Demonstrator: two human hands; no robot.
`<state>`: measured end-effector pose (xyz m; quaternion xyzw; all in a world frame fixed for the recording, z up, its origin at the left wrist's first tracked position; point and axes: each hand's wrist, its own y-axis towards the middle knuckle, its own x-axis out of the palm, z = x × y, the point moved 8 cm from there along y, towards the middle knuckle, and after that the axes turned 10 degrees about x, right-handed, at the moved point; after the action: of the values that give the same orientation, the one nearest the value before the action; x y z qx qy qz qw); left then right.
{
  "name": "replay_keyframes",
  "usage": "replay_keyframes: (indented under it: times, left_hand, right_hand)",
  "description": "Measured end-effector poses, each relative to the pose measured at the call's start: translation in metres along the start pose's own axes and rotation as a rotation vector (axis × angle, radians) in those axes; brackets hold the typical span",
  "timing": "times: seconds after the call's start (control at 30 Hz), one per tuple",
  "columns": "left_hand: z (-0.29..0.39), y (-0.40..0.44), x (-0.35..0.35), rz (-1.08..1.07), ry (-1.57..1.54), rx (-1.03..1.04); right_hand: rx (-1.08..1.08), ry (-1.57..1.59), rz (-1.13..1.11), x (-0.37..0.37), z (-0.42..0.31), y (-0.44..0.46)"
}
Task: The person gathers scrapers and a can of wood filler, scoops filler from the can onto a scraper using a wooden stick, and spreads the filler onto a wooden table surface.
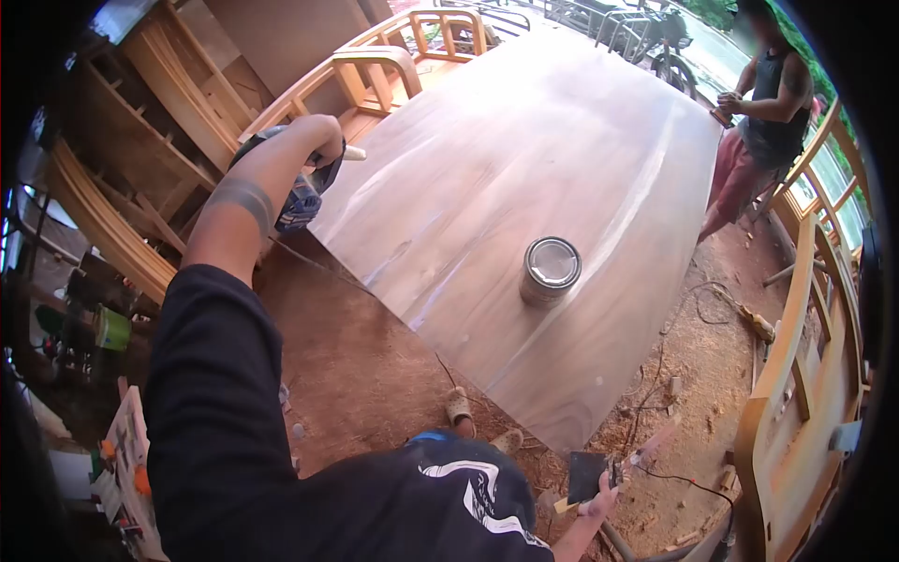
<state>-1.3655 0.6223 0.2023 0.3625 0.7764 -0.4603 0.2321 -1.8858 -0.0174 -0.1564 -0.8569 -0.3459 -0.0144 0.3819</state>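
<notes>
My left hand [323, 140] is closed over the top of a blue-and-black power tool [300, 204] at the left edge of a large wooden tabletop [487, 206]. My forearm and hand hide much of the tool, so its exact kind is unclear. Low on the right, my right hand [599, 501] grips a dark, flat, square piece [587, 476] near the tabletop's near corner. Whether that piece is a scraper or sandpaper cannot be made out. A metal can [551, 270] with its lid on stands upright on the tabletop, apart from both hands.
Wooden chair frames [375, 75] stand behind the tabletop's left side, and a curved wooden frame [796, 375] is at right. Another person [773, 103] stands at the far right edge. Cords [646, 412] and sawdust cover the ground. A motorcycle [670, 42] is parked beyond.
</notes>
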Motion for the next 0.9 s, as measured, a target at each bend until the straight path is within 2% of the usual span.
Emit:
replay_keyframes:
  times: [0.03, 0.07, 0.13, 0.2, 0.27, 0.3, 0.37, 0.43, 0.5, 0.57, 0.63, 0.67, 0.7, 0.77, 0.83, 0.9]
  left_hand:
    - [-0.013, -0.008, 0.014, -0.059, 0.007, -0.04]
    - [-0.027, -0.017, 0.024, -0.015, -0.034, -0.07]
    - [-0.055, -0.011, 0.058, -0.001, 0.01, 0.02]
    - [-0.055, -0.057, 0.061, -0.034, 0.004, 0.035]
    - [-0.031, -0.144, 0.055, -0.04, -0.005, 0.06]
    - [-0.024, -0.161, 0.057, -0.007, 0.013, 0.115]
    - [-0.053, -0.16, 0.088, 0.067, -0.052, -0.026]
    - [-0.049, -0.179, 0.107, 0.091, -0.123, 0.0]
    - [-0.016, -0.23, 0.102, 0.127, -0.127, 0.016]
    - [0.018, -0.264, 0.106, 0.089, -0.121, 0.152]
    - [0.045, -0.285, 0.117, 0.173, -0.161, 0.35]
    - [0.058, -0.299, 0.123, 0.173, -0.162, 0.394]
    - [0.074, -0.315, 0.124, 0.177, -0.161, 0.438]
    - [0.105, -0.35, 0.125, 0.07, -0.138, 0.377]
    - [0.135, -0.378, 0.13, -0.113, -0.066, 0.384]
    - [0.165, -0.406, 0.121, -0.061, -0.079, 0.476]
  right_hand:
    - [0.004, -0.011, 0.001, -0.005, 0.002, 0.009]
    - [0.007, -0.02, 0.0, -0.008, 0.005, 0.019]
    - [0.056, -0.043, -0.011, -0.004, 0.009, 0.03]
    - [0.04, -0.079, -0.101, 0.018, 0.001, 0.038]
    - [0.059, -0.079, -0.22, 0.043, -0.007, 0.044]
    - [0.042, -0.095, -0.239, 0.059, -0.016, 0.041]
    - [0.009, -0.124, -0.274, 0.097, -0.036, 0.031]
    - [-0.047, -0.168, -0.378, 0.124, -0.037, 0.046]
    - [-0.102, -0.314, -0.352, 0.147, -0.036, 0.056]
    - [-0.053, -0.215, -0.389, 0.17, -0.021, 0.068]
    - [-0.083, -0.287, -0.343, 0.184, -0.005, 0.086]
    - [-0.153, -0.205, -0.336, 0.19, 0.003, 0.094]
    - [-0.134, -0.239, -0.313, 0.198, 0.006, 0.091]
    - [-0.144, -0.149, -0.34, 0.211, 0.016, 0.088]
    - [-0.113, -0.221, -0.264, 0.219, 0.014, 0.073]
    - [-0.199, -0.237, -0.3, 0.221, 0.024, 0.084]
